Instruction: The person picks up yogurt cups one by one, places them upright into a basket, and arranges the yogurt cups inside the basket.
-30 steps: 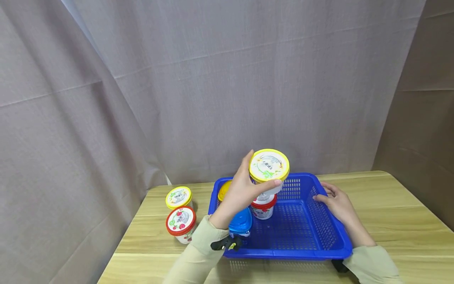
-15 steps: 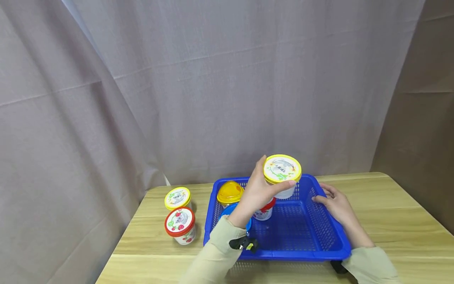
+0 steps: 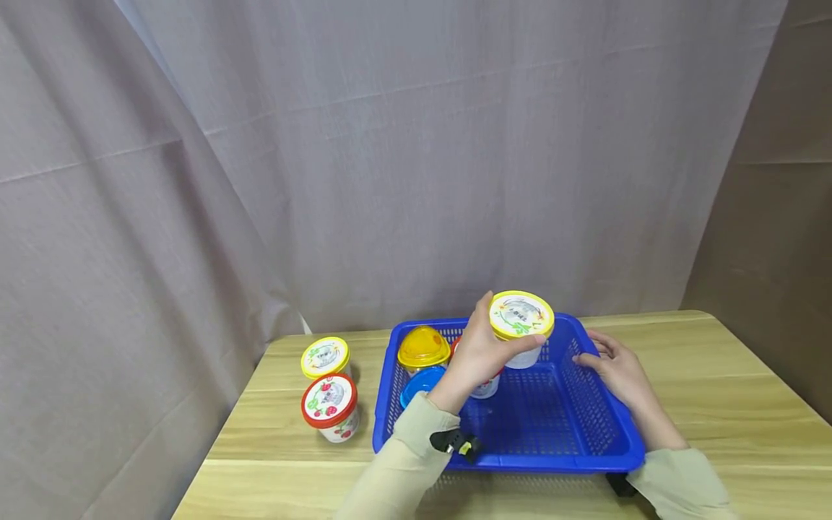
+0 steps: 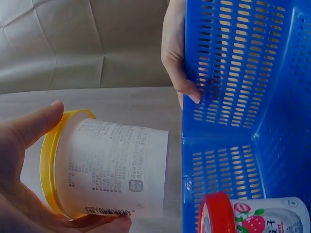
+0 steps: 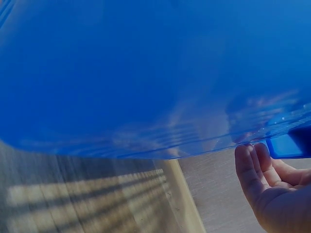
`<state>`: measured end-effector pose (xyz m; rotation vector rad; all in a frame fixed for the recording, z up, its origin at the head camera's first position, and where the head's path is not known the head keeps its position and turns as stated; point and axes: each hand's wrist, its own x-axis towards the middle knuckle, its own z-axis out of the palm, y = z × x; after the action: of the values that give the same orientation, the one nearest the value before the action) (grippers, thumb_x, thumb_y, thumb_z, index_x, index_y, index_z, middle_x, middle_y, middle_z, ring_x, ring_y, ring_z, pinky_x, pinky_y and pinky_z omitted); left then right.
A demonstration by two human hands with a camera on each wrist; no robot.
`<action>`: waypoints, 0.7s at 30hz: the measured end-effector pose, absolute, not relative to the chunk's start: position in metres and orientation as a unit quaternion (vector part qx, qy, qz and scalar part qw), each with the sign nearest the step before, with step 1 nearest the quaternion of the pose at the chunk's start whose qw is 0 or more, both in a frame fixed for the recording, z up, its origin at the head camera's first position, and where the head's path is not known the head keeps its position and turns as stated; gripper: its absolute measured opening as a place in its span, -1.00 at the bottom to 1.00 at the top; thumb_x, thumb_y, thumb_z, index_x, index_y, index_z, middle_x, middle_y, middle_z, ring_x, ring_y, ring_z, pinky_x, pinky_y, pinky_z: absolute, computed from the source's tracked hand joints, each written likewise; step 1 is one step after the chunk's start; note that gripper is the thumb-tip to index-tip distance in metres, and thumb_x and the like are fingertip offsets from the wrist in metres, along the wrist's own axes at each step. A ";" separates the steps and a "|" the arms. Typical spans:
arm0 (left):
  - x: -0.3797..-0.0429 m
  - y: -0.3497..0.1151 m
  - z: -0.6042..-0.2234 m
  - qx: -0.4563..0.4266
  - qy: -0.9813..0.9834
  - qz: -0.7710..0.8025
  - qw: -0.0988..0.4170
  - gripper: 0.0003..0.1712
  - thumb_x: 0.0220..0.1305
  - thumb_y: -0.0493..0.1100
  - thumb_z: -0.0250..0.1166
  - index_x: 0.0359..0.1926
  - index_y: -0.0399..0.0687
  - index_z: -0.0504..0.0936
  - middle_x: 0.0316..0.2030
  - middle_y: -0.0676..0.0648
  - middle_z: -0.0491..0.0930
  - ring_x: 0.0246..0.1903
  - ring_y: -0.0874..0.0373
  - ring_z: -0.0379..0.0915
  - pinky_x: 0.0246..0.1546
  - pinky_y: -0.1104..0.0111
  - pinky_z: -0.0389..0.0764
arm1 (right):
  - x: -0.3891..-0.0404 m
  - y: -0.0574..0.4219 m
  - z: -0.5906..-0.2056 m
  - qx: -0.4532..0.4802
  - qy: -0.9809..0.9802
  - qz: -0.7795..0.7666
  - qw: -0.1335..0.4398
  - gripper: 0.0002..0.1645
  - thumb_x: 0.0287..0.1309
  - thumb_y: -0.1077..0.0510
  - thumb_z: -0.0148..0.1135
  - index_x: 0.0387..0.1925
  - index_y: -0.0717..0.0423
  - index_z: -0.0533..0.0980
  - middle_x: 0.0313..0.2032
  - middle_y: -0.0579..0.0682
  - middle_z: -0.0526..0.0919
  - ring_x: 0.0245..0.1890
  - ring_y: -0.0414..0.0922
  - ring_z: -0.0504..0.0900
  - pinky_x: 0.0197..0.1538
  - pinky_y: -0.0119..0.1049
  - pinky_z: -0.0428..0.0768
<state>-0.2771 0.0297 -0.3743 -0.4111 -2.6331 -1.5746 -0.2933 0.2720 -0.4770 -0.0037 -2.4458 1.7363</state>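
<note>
My left hand (image 3: 474, 354) grips a white paper tub with a yellow lid (image 3: 522, 316), thumb and fingers round its lid end. The tub is raised over the blue plastic basket (image 3: 520, 462); in the left wrist view its printed side (image 4: 114, 165) faces the camera. My right hand (image 3: 620, 372) holds the basket's right rim, thumb on the inside and fingers outside. Within the basket, a red-lidded tub (image 3: 486, 388) stands partly hidden behind my left hand. Left of it sit a yellow-topped container (image 3: 422, 348) and a blue-lidded one (image 3: 419, 385), the latter partly covered by my forearm.
On the wooden table (image 3: 260, 440), left of the basket, stand a yellow-lidded tub (image 3: 326, 357) and, in front of it, a red-lidded tub (image 3: 330, 401). A grey curtain (image 3: 416, 159) hangs behind the table.
My left hand has carried the yellow-lidded tub to the right and slightly down over the basket, uncovering the yellow-topped container. My right hand keeps its place on the rim.
</note>
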 end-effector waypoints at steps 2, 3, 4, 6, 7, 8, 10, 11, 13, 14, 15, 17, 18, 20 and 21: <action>-0.278 0.030 -0.375 -0.134 -0.852 -0.505 0.026 0.26 0.00 0.21 0.56 0.59 0.02 0.04 0.33 -0.01 0.36 0.18 0.09 0.38 0.21 0.09 0.45 | -0.293 0.272 -0.477 0.000 -0.813 0.577 0.072 -0.18 0.27 0.17 0.26 0.43 0.45 0.17 0.19 0.47 0.47 -0.32 -0.44 0.57 -0.28 -0.36 0.65; -0.278 0.030 -0.375 -0.134 -0.853 -0.503 0.026 0.26 0.00 0.22 0.56 0.58 0.02 0.05 0.32 -0.01 0.36 0.17 0.09 0.38 0.20 0.09 0.45 | -0.293 0.272 -0.477 0.001 -0.813 0.578 0.073 -0.18 0.28 0.18 0.26 0.43 0.45 0.17 0.19 0.48 0.47 -0.32 -0.44 0.57 -0.28 -0.35 0.66; -0.278 0.030 -0.375 -0.133 -0.854 -0.502 0.025 0.26 0.00 0.22 0.55 0.58 0.02 0.05 0.32 -0.01 0.37 0.17 0.09 0.38 0.20 0.09 0.45 | -0.293 0.272 -0.477 0.002 -0.813 0.578 0.074 -0.18 0.28 0.18 0.25 0.43 0.45 0.17 0.19 0.48 0.47 -0.32 -0.45 0.57 -0.28 -0.36 0.66; -0.279 0.030 -0.376 -0.131 -0.857 -0.499 0.023 0.26 0.00 0.23 0.55 0.58 0.02 0.06 0.31 -0.01 0.37 0.16 0.10 0.39 0.19 0.11 0.46 | -0.293 0.272 -0.477 0.002 -0.812 0.579 0.074 -0.18 0.28 0.18 0.25 0.43 0.46 0.17 0.20 0.48 0.46 -0.32 -0.45 0.57 -0.28 -0.35 0.66; -0.280 0.030 -0.376 -0.130 -0.858 -0.496 0.021 0.26 -0.01 0.23 0.55 0.58 0.02 0.06 0.31 -0.01 0.37 0.15 0.10 0.39 0.18 0.11 0.45 | -0.293 0.272 -0.477 0.002 -0.812 0.579 0.073 -0.18 0.28 0.18 0.25 0.43 0.45 0.16 0.20 0.48 0.46 -0.32 -0.45 0.57 -0.28 -0.35 0.66; -0.281 0.031 -0.376 -0.128 -0.859 -0.495 0.018 0.25 -0.01 0.23 0.55 0.58 0.01 0.07 0.30 -0.01 0.38 0.14 0.10 0.39 0.18 0.12 0.46 | -0.293 0.272 -0.477 0.001 -0.812 0.579 0.072 -0.18 0.29 0.18 0.25 0.43 0.45 0.16 0.21 0.48 0.45 -0.32 -0.44 0.57 -0.28 -0.35 0.66; -0.283 0.032 -0.377 -0.125 -0.862 -0.491 0.013 0.25 -0.02 0.22 0.56 0.57 0.00 0.07 0.29 -0.01 0.39 0.14 0.11 0.39 0.18 0.13 0.46 | -0.293 0.271 -0.477 -0.001 -0.812 0.580 0.071 -0.18 0.28 0.17 0.25 0.44 0.44 0.17 0.21 0.48 0.45 -0.32 -0.43 0.58 -0.28 -0.34 0.66; -0.284 0.032 -0.378 -0.125 -0.863 -0.489 0.012 0.25 -0.02 0.22 0.56 0.57 -0.01 0.08 0.29 -0.01 0.39 0.14 0.10 0.40 0.18 0.13 0.46 | -0.293 0.271 -0.477 -0.002 -0.813 0.579 0.070 -0.17 0.28 0.17 0.25 0.44 0.44 0.16 0.22 0.49 0.44 -0.32 -0.42 0.58 -0.29 -0.34 0.66; -0.285 0.033 -0.378 -0.125 -0.864 -0.487 0.010 0.25 -0.02 0.21 0.56 0.56 -0.04 0.09 0.29 -0.02 0.40 0.15 0.10 0.40 0.20 0.14 0.45 | -0.292 0.271 -0.477 -0.005 -0.814 0.577 0.069 -0.17 0.28 0.16 0.25 0.44 0.43 0.16 0.22 0.49 0.44 -0.33 -0.41 0.58 -0.29 -0.34 0.66; -0.286 0.033 -0.378 -0.124 -0.865 -0.486 0.009 0.25 -0.02 0.21 0.57 0.56 -0.05 0.09 0.28 -0.02 0.41 0.15 0.10 0.40 0.20 0.13 0.45 | -0.292 0.272 -0.477 -0.006 -0.815 0.576 0.069 -0.17 0.29 0.16 0.25 0.44 0.43 0.16 0.22 0.49 0.44 -0.33 -0.41 0.58 -0.30 -0.33 0.66; -0.286 0.034 -0.378 -0.123 -0.866 -0.485 0.008 0.26 -0.02 0.21 0.57 0.56 -0.06 0.09 0.29 -0.03 0.41 0.15 0.09 0.41 0.21 0.13 0.45 | -0.292 0.272 -0.477 -0.006 -0.815 0.575 0.069 -0.17 0.29 0.16 0.25 0.44 0.43 0.16 0.21 0.49 0.44 -0.33 -0.40 0.58 -0.30 -0.33 0.67; -0.287 0.034 -0.378 -0.123 -0.867 -0.484 0.006 0.25 -0.02 0.21 0.56 0.56 -0.08 0.09 0.29 -0.05 0.41 0.15 0.08 0.41 0.22 0.13 0.44 | -0.292 0.272 -0.477 -0.007 -0.815 0.575 0.069 -0.17 0.28 0.16 0.25 0.44 0.44 0.16 0.21 0.49 0.45 -0.33 -0.39 0.59 -0.30 -0.32 0.67; -0.287 0.034 -0.378 -0.121 -0.867 -0.483 0.003 0.26 -0.02 0.21 0.56 0.56 -0.08 0.10 0.29 -0.05 0.41 0.15 0.08 0.41 0.22 0.13 0.44 | -0.292 0.272 -0.477 -0.006 -0.815 0.576 0.068 -0.17 0.28 0.16 0.26 0.44 0.44 0.16 0.20 0.49 0.45 -0.33 -0.39 0.59 -0.30 -0.32 0.67; -0.288 0.035 -0.378 -0.116 -0.867 -0.484 -0.002 0.26 -0.03 0.22 0.57 0.56 -0.07 0.10 0.28 -0.04 0.42 0.14 0.09 0.42 0.22 0.13 0.44 | -0.292 0.271 -0.476 -0.005 -0.814 0.577 0.068 -0.17 0.28 0.16 0.26 0.44 0.44 0.16 0.19 0.48 0.46 -0.33 -0.39 0.59 -0.30 -0.32 0.67; -0.288 0.035 -0.379 -0.115 -0.866 -0.486 -0.006 0.26 -0.03 0.21 0.57 0.56 -0.07 0.10 0.28 -0.04 0.42 0.15 0.09 0.42 0.23 0.12 0.44 | -0.292 0.271 -0.476 -0.005 -0.814 0.577 0.069 -0.17 0.28 0.16 0.26 0.44 0.44 0.16 0.19 0.48 0.46 -0.33 -0.39 0.59 -0.30 -0.32 0.67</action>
<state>-0.2884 0.0352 -0.3787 -0.3620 -2.7312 -1.5327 -0.2920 0.2714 -0.4762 -0.0136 -2.4496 1.7385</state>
